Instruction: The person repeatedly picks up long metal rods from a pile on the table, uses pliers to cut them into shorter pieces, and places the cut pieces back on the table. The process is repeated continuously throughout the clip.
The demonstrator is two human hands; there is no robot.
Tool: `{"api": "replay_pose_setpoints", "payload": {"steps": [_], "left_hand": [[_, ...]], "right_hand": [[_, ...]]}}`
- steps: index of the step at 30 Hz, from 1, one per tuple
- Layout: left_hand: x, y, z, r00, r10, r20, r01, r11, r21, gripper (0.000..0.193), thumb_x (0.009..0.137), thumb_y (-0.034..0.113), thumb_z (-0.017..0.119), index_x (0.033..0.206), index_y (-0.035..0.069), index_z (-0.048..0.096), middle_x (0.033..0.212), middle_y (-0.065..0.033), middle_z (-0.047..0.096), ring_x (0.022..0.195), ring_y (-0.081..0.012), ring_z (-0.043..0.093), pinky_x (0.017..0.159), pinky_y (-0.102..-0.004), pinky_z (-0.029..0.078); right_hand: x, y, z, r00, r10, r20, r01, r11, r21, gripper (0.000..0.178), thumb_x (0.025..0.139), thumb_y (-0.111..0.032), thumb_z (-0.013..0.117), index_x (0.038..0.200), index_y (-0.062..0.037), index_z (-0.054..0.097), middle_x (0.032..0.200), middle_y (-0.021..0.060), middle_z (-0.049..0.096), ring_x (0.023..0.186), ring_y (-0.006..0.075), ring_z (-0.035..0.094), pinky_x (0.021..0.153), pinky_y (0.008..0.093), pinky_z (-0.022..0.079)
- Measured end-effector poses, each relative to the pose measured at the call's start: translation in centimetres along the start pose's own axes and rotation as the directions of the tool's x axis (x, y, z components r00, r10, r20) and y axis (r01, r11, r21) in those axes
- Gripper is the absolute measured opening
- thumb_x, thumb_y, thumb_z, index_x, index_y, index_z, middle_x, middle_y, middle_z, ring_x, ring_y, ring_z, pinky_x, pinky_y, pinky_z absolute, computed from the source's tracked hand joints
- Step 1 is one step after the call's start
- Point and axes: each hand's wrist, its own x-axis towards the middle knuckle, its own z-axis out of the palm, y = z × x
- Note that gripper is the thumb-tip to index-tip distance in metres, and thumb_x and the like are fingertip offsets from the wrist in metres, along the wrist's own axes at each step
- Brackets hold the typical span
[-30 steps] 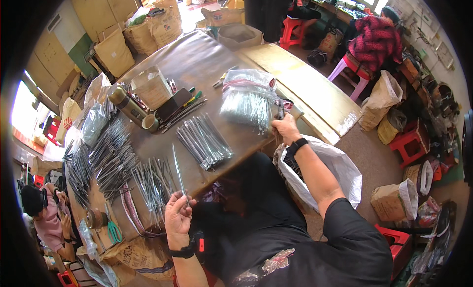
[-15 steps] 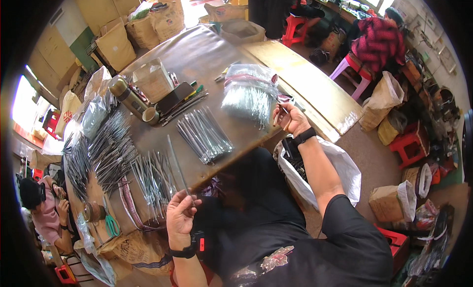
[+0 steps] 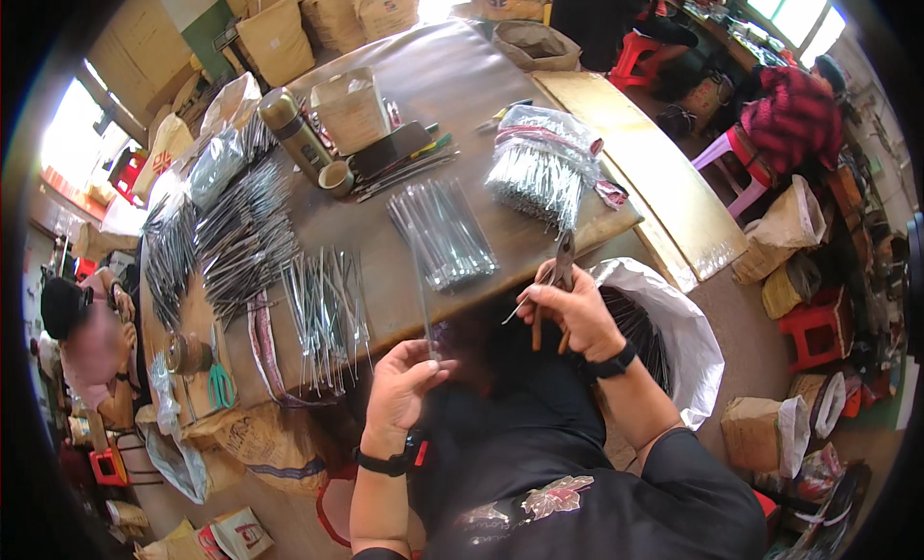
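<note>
My left hand (image 3: 404, 385) pinches the lower end of a long, thin grey metal strip (image 3: 422, 295), which stands nearly upright past the table edge. In my right hand (image 3: 582, 315) is a pair of pliers (image 3: 563, 254), jaws pointing away from me and brown handles below. A short thin wire (image 3: 512, 316) sticks out from the same fingers. Beyond the hands lies a neat row of metal strips (image 3: 443, 235). A clear plastic bag (image 3: 549, 165) of thin pale wires rests close beyond the pliers. To the left is a looser bundle of strips (image 3: 322, 315).
Larger strip piles (image 3: 245, 242) cover the table's left side, near a flask (image 3: 294, 132), a cup (image 3: 336, 179) and a box (image 3: 349, 113). Green-handled scissors (image 3: 221, 387) lie at the left edge. A white sack (image 3: 688, 358) stands right of my legs. Other people sit nearby.
My right hand has come back from beside the plastic bag toward my left hand, and the pliers now show clearly. The left hand still holds its strip. The whole view has shifted.
</note>
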Motion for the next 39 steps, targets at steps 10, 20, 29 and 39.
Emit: {"api": "replay_pose_setpoints", "payload": {"steps": [10, 20, 29, 39], "left_hand": [[-1.4, 0.0, 1.9, 0.996, 0.047, 0.074, -0.057, 0.990, 0.127, 0.022, 0.081, -0.009, 0.062, 0.096, 0.004, 0.053, 0.086, -0.0092, 0.064, 0.079, -0.0250, 0.069, 0.067, -0.0308, 0.059], [-2.1, -0.2, 1.8, 0.990, 0.132, 0.044, -0.135, 0.987, 0.085, 0.020, 0.082, -0.007, 0.065, 0.093, 0.004, 0.053, 0.087, -0.0109, 0.064, 0.080, -0.0243, 0.069, 0.069, -0.0327, 0.059], [-2.2, -0.8, 2.9, 0.986, 0.143, 0.088, -0.151, 0.984, 0.095, 0.023, 0.082, -0.006, 0.065, 0.098, 0.004, 0.052, 0.090, -0.0108, 0.064, 0.080, -0.0240, 0.068, 0.071, -0.0332, 0.059], [-2.3, -0.8, 2.9, 0.978, 0.205, 0.035, -0.207, 0.977, 0.057, 0.020, 0.081, -0.007, 0.066, 0.095, 0.002, 0.056, 0.089, -0.0106, 0.066, 0.079, -0.0221, 0.069, 0.072, -0.0331, 0.059]], "right_hand": [[-2.4, 2.8, 6.0, 0.980, -0.156, 0.123, 0.167, 0.982, -0.085, 0.012, 0.088, -0.004, 0.065, 0.095, 0.0000, 0.056, 0.087, 0.0137, 0.068, 0.076, 0.0176, 0.069, 0.057, 0.0263, 0.054], [-2.6, 3.1, 6.7, 0.967, -0.255, 0.000, 0.253, 0.959, -0.126, 0.008, 0.088, -0.002, 0.064, 0.091, 0.0003, 0.057, 0.082, 0.0118, 0.068, 0.067, 0.0155, 0.066, 0.051, 0.0255, 0.052], [-3.8, 3.1, 6.7, 0.980, -0.166, 0.107, 0.187, 0.954, -0.233, 0.011, 0.087, -0.004, 0.067, 0.092, 0.0002, 0.059, 0.081, 0.0108, 0.068, 0.063, 0.0118, 0.063, 0.053, 0.0238, 0.050], [-4.0, 4.0, 6.9, 0.990, -0.118, 0.079, 0.131, 0.972, -0.193, 0.009, 0.086, -0.004, 0.067, 0.090, 0.0007, 0.061, 0.077, 0.0077, 0.068, 0.065, 0.0098, 0.063, 0.056, 0.0225, 0.051]]}}
